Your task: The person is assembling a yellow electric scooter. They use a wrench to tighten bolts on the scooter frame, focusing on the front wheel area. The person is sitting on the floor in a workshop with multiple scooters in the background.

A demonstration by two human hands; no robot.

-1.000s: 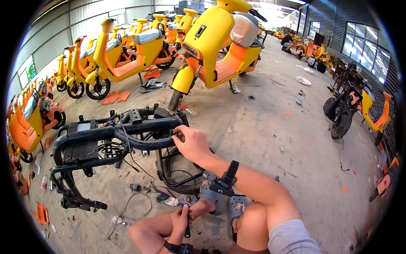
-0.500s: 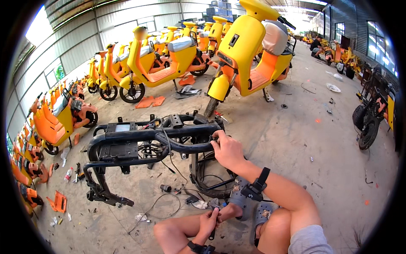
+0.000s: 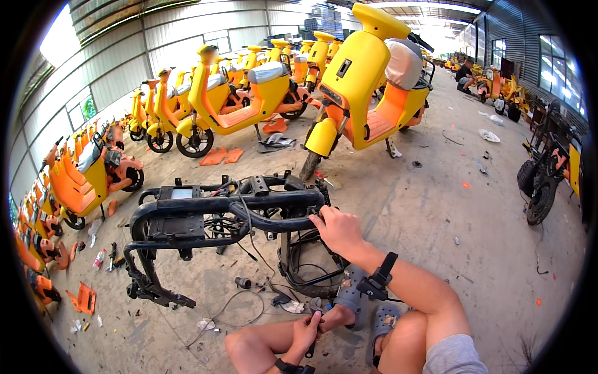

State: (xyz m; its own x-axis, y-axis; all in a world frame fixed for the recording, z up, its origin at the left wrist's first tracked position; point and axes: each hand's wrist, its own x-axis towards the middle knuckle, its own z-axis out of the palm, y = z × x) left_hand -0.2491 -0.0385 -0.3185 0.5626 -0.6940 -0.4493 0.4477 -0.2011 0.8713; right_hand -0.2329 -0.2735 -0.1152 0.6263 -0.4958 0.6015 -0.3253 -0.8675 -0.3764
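Observation:
A bare black scooter frame (image 3: 274, 201) lies on the concrete floor in front of me, with loose wires and a dark battery tray (image 3: 177, 225) in it. At the frame's right end, my right hand (image 3: 339, 232) has its fingers curled in against the tube end; what they pinch is hidden. Low in the view, by my shin, my left hand (image 3: 305, 333) is closed around a dark, slim-handled tool (image 3: 311, 350), mostly covered by the fingers, so its kind does not show. A wheel with a black tyre (image 3: 311, 290) sits under the frame's right end.
A yellow-orange scooter (image 3: 367, 93) stands just beyond the frame, with rows of others behind and left. Cables (image 3: 227, 305), a black connector (image 3: 243, 283), an orange panel (image 3: 83, 298) and a bottle (image 3: 99, 259) lie on the floor. Far right, a person (image 3: 465, 76) crouches near scooters.
My right fingers have slid slightly lower on the frame's end. The left hand stays by my shin, still holding the dark tool. The whole view has tilted a little.

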